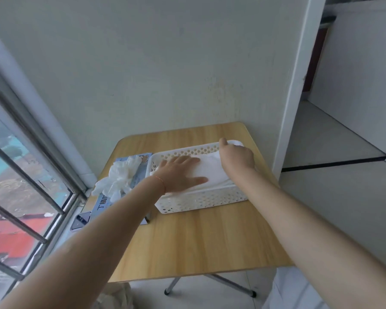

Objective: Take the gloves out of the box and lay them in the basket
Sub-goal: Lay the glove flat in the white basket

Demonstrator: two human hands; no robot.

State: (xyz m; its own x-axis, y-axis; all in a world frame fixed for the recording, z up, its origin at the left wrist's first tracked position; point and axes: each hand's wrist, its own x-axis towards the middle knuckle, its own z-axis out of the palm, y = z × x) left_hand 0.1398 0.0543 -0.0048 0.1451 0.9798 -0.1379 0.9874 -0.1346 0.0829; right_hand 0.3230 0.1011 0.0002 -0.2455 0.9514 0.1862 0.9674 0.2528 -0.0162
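Note:
A white perforated basket [201,202] stands on the wooden table [210,237]. White gloves [210,170] lie spread flat inside it. My left hand [181,172] presses flat on them with straight fingers. My right hand [237,156] grips the far right end of the gloves at the basket's back corner, where a white cuff sticks out. To the left of the basket lies the blue glove box [112,202], with a bunch of white gloves [118,177] spilling out of its top.
The table stands in a corner against a white wall, with a barred window [31,166] along its left side. A dark phone [80,220] lies on the sill beside the box. Folding table legs [230,284] show below the front edge.

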